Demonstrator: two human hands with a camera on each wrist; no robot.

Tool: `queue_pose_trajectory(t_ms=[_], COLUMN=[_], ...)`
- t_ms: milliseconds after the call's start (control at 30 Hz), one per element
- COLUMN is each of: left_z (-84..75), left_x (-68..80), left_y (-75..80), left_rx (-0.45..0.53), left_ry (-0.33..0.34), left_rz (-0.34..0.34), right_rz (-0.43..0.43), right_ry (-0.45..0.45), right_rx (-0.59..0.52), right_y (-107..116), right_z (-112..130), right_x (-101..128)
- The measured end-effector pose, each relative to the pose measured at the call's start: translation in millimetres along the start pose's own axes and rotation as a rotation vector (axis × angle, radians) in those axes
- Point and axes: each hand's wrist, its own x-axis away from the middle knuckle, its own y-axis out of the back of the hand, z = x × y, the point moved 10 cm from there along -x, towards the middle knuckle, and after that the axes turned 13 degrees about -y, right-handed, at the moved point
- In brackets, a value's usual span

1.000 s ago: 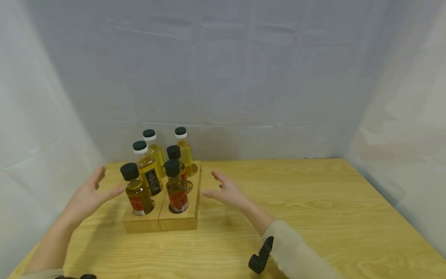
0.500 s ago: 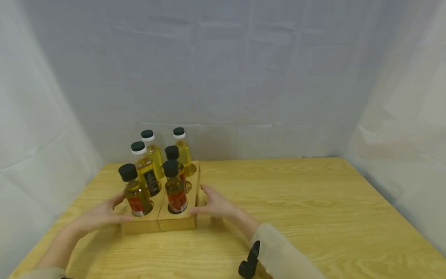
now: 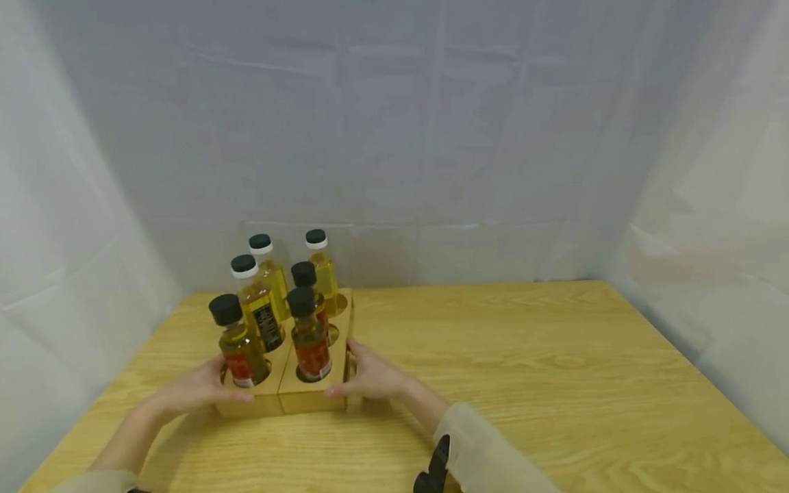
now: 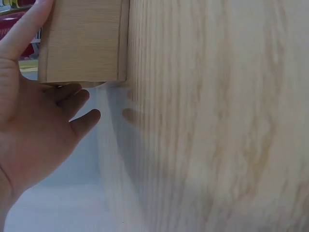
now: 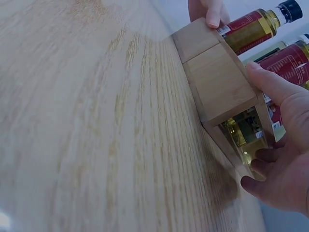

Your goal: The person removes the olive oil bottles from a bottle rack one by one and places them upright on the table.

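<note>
A wooden bottle holder (image 3: pixel 308 400) stands on the table's left side and carries several small bottles of yellow and amber oil. A red-labelled bottle (image 3: pixel 237 346) with a black cap is at its front left, and another (image 3: pixel 310 339) at its front right. My left hand (image 3: pixel 197 389) grips the holder's left end, thumb on top, fingers against its side (image 4: pixel 82 43). My right hand (image 3: pixel 370 376) grips the right end, thumb on the top edge and fingers curled round the side (image 5: pixel 217 82). The red-labelled bottles (image 5: pixel 251 29) show beyond the right hand (image 5: pixel 285 164).
The light wooden table (image 3: pixel 524 383) stretches to the right of the holder. White cloth walls (image 3: pixel 431 137) close in the back and both sides. A black strap piece (image 3: pixel 434 472) sits at my right sleeve.
Both hands came down from hovering open beside the bottles and closed in on the two ends of the holder, which they now grip. The holder stays about where it was.
</note>
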Motion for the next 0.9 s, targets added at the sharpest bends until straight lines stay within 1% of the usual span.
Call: queue_pose_trajectory(t_ms=[133, 267, 500, 633, 733, 900], left_z=[1.0, -0.6, -2.9, -4.0, -6.1, -14.9], left_x=[-2.1, -3.1, -3.8, -2.4, -2.6, -10.4], left_y=[-1.4, -1.8, -2.6, -5.3, -6.6, -7.5], left_rx=[0.009, 0.022, 0.066, 0.078, 0.067, 0.056], left_ry=[-0.03, -0.061, -0.075, -0.071, -0.062, -0.092], left_rz=[-0.018, -0.029, -0.04, -0.052, -0.061, -0.067], right_rz=[-0.014, -0.008, 0.0, -0.009, -0.014, -0.016], right_ry=[0.006, 0.019, -0.015, -0.029, -0.044, -0.05], right_rx=[-0.01, -0.021, -0.091, -0.084, -0.084, -0.108], right_y=[0, -1, 1, 2, 5, 13], right_z=[0, 1, -2, -2, -4, -7], right_x=[-2, -1, 2, 5, 7, 10])
